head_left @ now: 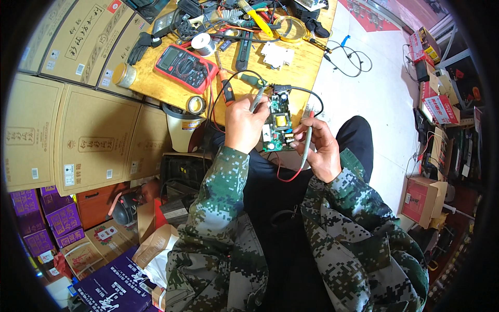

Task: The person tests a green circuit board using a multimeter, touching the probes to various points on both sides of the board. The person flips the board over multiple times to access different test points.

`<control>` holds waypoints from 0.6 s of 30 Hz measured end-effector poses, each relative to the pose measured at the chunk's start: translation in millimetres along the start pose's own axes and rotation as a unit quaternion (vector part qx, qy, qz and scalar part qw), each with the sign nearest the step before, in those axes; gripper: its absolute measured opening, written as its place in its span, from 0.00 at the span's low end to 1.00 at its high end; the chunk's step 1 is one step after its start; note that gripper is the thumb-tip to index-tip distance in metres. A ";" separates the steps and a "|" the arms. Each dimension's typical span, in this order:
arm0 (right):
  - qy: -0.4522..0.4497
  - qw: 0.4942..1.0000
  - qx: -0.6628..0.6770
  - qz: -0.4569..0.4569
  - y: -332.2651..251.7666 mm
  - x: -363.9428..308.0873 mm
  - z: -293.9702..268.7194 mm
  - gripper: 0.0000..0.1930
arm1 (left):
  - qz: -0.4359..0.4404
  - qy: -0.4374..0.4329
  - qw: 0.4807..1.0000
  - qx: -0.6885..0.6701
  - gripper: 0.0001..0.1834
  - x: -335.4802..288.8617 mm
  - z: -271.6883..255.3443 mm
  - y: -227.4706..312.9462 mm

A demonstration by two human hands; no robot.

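Note:
A green circuit board (280,121) with a yellow transformer and several other components is upright at the table's near edge, above my lap. My left hand (245,124) is closed around a grey test probe (257,100) beside the board's upper left; its contact point is too small to make out. Between the fingers of my right hand (323,151) is a second grey test probe (307,143), with a red lead at its lower end. My right fingertips are at the board's lower right edge. Further left on the table lies a red multimeter (186,68).
Around the multimeter are a solder spool (203,44), an orange-and-black screwdriver (226,88), a tape roll (196,105) and a white plastic part (277,55). A yellow-handled brush (255,18) lies among tools and cables. Cardboard boxes (96,143) stack at left; a black cable (353,57) lies on the floor.

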State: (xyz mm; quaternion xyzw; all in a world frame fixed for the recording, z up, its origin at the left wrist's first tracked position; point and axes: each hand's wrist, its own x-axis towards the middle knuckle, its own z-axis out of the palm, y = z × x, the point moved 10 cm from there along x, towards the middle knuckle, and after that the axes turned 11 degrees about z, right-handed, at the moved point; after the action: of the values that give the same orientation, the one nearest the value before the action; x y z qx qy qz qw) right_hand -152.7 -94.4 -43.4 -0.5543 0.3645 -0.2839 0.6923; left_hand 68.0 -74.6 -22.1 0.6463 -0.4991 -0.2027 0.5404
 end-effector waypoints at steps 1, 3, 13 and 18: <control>0.001 1.000 -0.004 -0.003 -0.3 -0.1 0.1 0.32 | -0.003 0.002 1.000 -0.017 0.06 -1.3 -0.2 -2.1; -0.001 1.000 -0.005 -0.008 -0.5 0.5 0.7 0.31 | -0.018 0.021 0.996 -0.081 0.07 -4.9 -3.3 -7.7; 0.000 0.999 -0.032 -0.020 -8.2 -0.9 3.9 0.30 | -0.097 0.066 0.984 -0.138 0.07 -28.0 -15.7 -20.2; 0.000 1.000 -0.024 -0.011 -8.2 -2.1 4.4 0.30 | -0.119 0.079 0.977 -0.161 0.08 -67.7 -19.3 -13.0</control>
State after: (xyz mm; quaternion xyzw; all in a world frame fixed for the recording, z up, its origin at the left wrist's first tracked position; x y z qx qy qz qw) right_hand -150.2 -92.2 -34.5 -0.5748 0.3652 -0.2821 0.6757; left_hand 60.6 -7.6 -46.2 0.6198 -0.3349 -0.2917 0.6469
